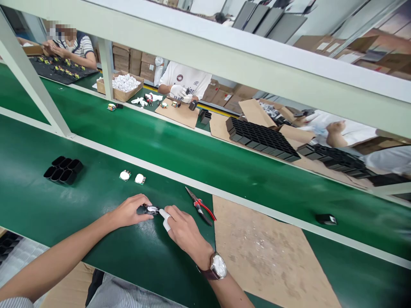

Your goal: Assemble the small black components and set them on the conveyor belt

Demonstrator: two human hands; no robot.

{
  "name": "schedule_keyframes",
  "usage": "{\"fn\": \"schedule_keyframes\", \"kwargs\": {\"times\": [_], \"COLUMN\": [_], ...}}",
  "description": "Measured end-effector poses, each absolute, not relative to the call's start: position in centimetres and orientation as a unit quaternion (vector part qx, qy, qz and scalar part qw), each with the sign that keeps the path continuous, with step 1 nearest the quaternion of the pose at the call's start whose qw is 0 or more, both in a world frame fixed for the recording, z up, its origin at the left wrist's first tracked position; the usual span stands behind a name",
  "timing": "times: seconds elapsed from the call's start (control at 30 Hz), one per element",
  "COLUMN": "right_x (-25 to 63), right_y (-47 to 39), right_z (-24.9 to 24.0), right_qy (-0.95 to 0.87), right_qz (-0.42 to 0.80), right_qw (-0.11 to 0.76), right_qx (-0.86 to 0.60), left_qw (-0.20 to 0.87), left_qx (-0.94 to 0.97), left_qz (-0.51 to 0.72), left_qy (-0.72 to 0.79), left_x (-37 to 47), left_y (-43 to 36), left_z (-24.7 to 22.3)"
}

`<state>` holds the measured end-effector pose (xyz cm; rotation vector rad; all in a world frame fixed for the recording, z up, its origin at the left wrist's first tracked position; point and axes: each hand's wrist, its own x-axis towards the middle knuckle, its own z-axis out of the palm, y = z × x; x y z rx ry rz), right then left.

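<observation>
Between thumb and fingers, my left hand (136,209) grips a small black plastic housing (144,210). A white-topped circuit board (153,210) shows at the housing's right end. My right hand (181,226), with white covers on its fingers, is closed, its fingertips at that end; what they pinch, if anything, is hidden. Red-handled long-nose pliers (201,206) lie right of my hands. Beyond them sit two more white-topped boards, one on the left (125,175) and one on the right (140,179). Several black housings (63,170) stand grouped at the left.
A cardboard sheet (266,252) covers the bench at the right. Past a pale rail (180,176) runs a green belt (180,141), carrying a black housing (326,219). Co-workers sit opposite, near a large block of black housings (261,139). A shelf beam (205,64) crosses overhead.
</observation>
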<state>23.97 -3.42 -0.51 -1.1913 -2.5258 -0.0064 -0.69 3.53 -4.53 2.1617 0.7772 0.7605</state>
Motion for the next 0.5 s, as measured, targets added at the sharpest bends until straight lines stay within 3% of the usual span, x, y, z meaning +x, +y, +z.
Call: {"fn": "schedule_keyframes", "kwargs": {"times": [0.23,0.5], "right_x": [28.1,26.1], "right_y": [-4.3,-5.4], "right_z": [-3.2,-3.7], "right_qy": [-0.784,-0.823], "right_qz": [0.044,-0.003], "right_qw": [0.304,0.275], "right_qx": [-0.539,-0.497], "left_qw": [0.367,0.376], "left_qx": [0.837,0.832], "left_qz": [0.271,0.279], "left_qy": [0.304,0.297], "left_x": [-0.8,-0.8], "left_y": [3.5,3.6], "left_z": [-3.8,-4.0]}}
